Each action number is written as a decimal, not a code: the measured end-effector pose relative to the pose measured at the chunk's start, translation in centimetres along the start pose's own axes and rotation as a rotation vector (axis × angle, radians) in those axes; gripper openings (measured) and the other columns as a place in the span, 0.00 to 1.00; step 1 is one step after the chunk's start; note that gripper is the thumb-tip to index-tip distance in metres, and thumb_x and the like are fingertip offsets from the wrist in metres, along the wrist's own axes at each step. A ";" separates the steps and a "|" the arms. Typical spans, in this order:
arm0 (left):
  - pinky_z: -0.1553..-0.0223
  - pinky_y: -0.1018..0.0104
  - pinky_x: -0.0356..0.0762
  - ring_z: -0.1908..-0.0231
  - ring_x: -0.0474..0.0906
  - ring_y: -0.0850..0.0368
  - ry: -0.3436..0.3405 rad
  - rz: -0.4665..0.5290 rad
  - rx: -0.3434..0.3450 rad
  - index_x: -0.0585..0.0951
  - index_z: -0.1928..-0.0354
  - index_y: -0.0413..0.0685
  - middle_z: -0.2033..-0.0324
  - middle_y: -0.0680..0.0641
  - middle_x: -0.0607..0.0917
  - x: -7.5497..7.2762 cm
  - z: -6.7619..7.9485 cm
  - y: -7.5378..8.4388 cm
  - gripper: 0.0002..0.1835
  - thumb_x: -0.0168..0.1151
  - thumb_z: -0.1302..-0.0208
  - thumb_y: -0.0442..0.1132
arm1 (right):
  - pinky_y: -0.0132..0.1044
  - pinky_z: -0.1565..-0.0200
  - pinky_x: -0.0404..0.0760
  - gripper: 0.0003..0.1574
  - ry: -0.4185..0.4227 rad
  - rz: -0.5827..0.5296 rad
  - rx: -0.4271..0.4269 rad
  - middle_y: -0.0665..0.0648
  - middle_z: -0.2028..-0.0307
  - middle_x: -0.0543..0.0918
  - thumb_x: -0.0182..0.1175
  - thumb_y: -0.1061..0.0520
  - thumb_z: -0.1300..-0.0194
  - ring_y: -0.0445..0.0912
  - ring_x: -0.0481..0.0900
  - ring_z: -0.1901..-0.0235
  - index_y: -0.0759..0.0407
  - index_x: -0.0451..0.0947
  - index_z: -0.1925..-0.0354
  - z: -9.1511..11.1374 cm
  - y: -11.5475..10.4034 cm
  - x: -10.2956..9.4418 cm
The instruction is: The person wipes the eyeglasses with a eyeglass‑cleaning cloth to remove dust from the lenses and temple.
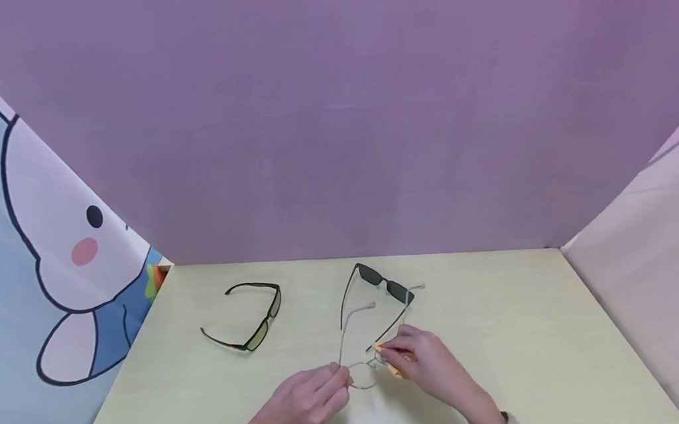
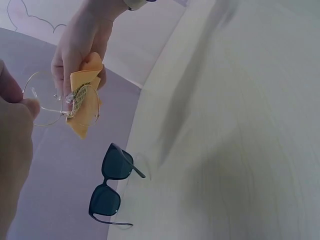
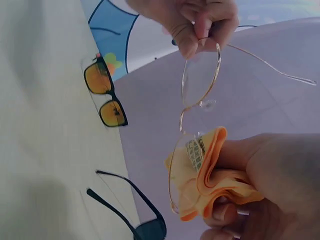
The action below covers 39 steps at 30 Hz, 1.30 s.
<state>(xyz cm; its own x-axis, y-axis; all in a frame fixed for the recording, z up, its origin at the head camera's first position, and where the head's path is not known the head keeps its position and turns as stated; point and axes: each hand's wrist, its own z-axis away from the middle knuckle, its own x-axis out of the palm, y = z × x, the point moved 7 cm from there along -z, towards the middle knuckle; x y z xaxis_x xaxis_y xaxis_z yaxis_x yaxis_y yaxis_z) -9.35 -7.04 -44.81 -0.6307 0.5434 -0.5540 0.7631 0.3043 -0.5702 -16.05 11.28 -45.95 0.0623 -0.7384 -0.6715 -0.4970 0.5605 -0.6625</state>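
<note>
A pair of thin gold-framed eyeglasses (image 1: 363,387) is held above the table between both hands. My left hand (image 1: 309,401) pinches its outer rim near the hinge, as the right wrist view also shows. In my right hand (image 1: 426,365) is an orange cloth (image 3: 215,175), folded around one lens of the eyeglasses. Printed text shows on the cloth through that lens. The temples point away from me, up the head view. Part of the cloth is hidden behind the right fingers.
Black sunglasses (image 1: 371,275) lie just beyond the hands, partly crossed in view by the eyeglasses' temple. Black-framed glasses with yellow-green lenses (image 1: 258,335) rest to the left on the pale table (image 1: 522,331). A purple wall panel (image 1: 334,139) rises behind.
</note>
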 end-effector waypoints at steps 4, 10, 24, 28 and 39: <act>0.56 0.77 0.83 0.61 0.85 0.58 -0.004 0.002 0.010 0.78 0.71 0.48 0.63 0.50 0.87 0.0 0.1 0.1 0.18 0.47 0.23 0.26 | 0.27 0.73 0.76 0.07 -0.063 -0.121 -0.020 0.40 0.71 0.75 0.66 0.57 0.30 0.30 0.69 0.72 0.57 0.90 0.57 0.0 0.3 0.2; 0.57 0.77 0.83 0.64 0.84 0.60 0.030 -0.002 -0.010 0.77 0.73 0.48 0.65 0.50 0.88 -0.4 0.0 -0.4 0.19 0.47 0.23 0.24 | 0.28 0.74 0.76 0.12 -0.135 -0.249 -0.043 0.44 0.69 0.77 0.65 0.54 0.29 0.31 0.71 0.73 0.56 0.89 0.52 0.4 0.8 -0.1; 0.61 0.79 0.83 0.66 0.84 0.61 0.077 0.002 0.042 0.77 0.73 0.47 0.66 0.49 0.88 -1.0 0.2 -0.2 0.17 0.50 0.24 0.25 | 0.26 0.75 0.74 0.04 -0.014 0.005 -0.040 0.38 0.74 0.72 0.69 0.58 0.33 0.28 0.67 0.75 0.55 0.91 0.60 1.4 0.6 -1.1; 0.60 0.78 0.83 0.65 0.85 0.62 0.056 -0.006 0.071 0.77 0.72 0.48 0.65 0.50 0.88 -1.1 0.1 0.2 0.18 0.48 0.23 0.25 | 0.25 0.73 0.74 0.03 0.039 0.071 -0.057 0.38 0.74 0.73 0.70 0.58 0.33 0.28 0.67 0.74 0.54 0.90 0.62 1.0 0.1 -0.9; 0.59 0.78 0.83 0.66 0.84 0.61 0.082 0.022 0.022 0.78 0.73 0.47 0.66 0.49 0.88 -1.3 -0.1 -0.3 0.18 0.49 0.22 0.26 | 0.27 0.74 0.78 0.07 -0.087 -0.169 -0.074 0.41 0.71 0.76 0.66 0.57 0.28 0.30 0.71 0.73 0.56 0.89 0.58 0.8 0.1 -0.2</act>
<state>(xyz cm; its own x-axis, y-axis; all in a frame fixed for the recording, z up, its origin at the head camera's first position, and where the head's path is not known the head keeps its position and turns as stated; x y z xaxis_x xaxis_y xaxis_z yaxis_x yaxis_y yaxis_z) -8.78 -7.71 -43.85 -0.5993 0.6123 -0.5158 0.7729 0.2745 -0.5721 -15.37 11.75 -46.16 0.2231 -0.7824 -0.5815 -0.5352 0.4003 -0.7439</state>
